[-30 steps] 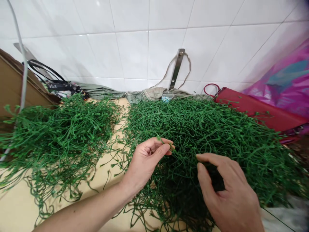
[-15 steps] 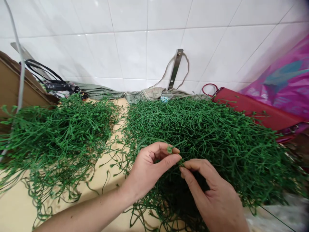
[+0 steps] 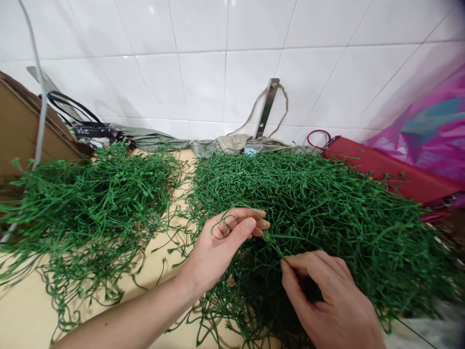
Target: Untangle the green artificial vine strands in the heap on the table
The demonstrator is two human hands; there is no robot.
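1. Progress: a green stem (image 3: 276, 248) is held above the worktop (image 3: 22, 310), in front of the right-hand pile (image 3: 319, 194); its handling is judged to be unfinished, as it has not been laid down.
2. Left hand (image 3: 220, 247): fingers curled, the stem judged to be lightly gripped under the thumb, a thin loop passing over them.
3. Right hand (image 3: 334, 295): the stem's lower end is pinched between thumb and forefinger.
4. Many similar stems are left loose in two piles; the left-hand pile (image 3: 90, 194) is spread toward the worktop's left edge. Whether either pile has been worked cannot be told.
5. Containers, back edge: pale blue matter is seen in a small clear cup (image 3: 251, 150); contents of the floral bag (image 3: 98, 134) are not shown.
6. Cardboard box (image 3: 22, 116), left edge; red purse (image 3: 385, 167) and pink plastic bag (image 3: 432, 126), back right corner: contents hidden.
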